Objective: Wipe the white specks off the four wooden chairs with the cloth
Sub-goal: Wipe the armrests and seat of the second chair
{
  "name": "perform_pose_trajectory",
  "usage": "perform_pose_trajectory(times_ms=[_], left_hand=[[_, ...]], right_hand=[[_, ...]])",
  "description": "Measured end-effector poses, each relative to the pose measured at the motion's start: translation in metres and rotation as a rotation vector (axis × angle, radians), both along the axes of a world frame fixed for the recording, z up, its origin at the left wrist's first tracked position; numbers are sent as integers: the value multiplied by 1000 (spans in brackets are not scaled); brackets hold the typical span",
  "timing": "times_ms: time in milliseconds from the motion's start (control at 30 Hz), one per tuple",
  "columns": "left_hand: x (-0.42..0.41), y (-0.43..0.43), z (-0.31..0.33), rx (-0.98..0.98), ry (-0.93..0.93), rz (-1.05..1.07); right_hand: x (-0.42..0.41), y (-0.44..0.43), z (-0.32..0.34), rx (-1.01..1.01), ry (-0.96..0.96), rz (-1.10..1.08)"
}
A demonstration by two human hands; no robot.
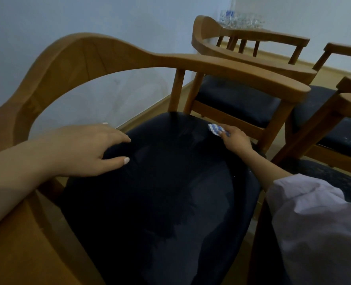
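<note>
Fingers (225,136) of the right hand (235,140) are curled together around a small blue-and-white patterned cloth (215,128). The cloth sticks out past the fingertips toward the chair back and lies against the far right part of the dark seat cushion (160,192), near the armrest post. A pale sleeve (314,219) covers that arm from the forearm back.

The left hand (88,149) lies flat on the cushion's left edge, its fingers straight and close together and its thumb spread apart. It holds nothing and is well apart from the cloth.

Both hands are on the nearest wooden chair (232,73). A second chair (252,44) stands behind it by the pale wall (47,17). A third chair (322,118) at the right shows white specks (347,140) on its seat. Blurred glassware (240,19) sits in the far corner.
</note>
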State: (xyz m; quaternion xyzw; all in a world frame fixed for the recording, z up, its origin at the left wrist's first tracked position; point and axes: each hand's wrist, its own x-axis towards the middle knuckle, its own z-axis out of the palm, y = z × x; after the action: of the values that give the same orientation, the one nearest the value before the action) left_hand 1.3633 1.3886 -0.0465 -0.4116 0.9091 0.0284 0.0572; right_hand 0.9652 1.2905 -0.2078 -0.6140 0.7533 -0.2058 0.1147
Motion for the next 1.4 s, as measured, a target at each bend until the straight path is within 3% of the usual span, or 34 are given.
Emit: perform_pose_trajectory(times_ms=[433, 567, 867, 1400], left_hand=[[-2, -3, -2, 10, -67, -1], [0, -5, -2, -7, -53, -12], [5, 0, -5, -10, -88, -9], [8, -6, -5, 2, -93, 38]], right_hand=[[117, 19, 0, -22, -14, 572], [118, 20, -1, -19, -14, 621], [98, -1, -2, 24, 78, 563], [10, -69, 4, 148, -87, 17]])
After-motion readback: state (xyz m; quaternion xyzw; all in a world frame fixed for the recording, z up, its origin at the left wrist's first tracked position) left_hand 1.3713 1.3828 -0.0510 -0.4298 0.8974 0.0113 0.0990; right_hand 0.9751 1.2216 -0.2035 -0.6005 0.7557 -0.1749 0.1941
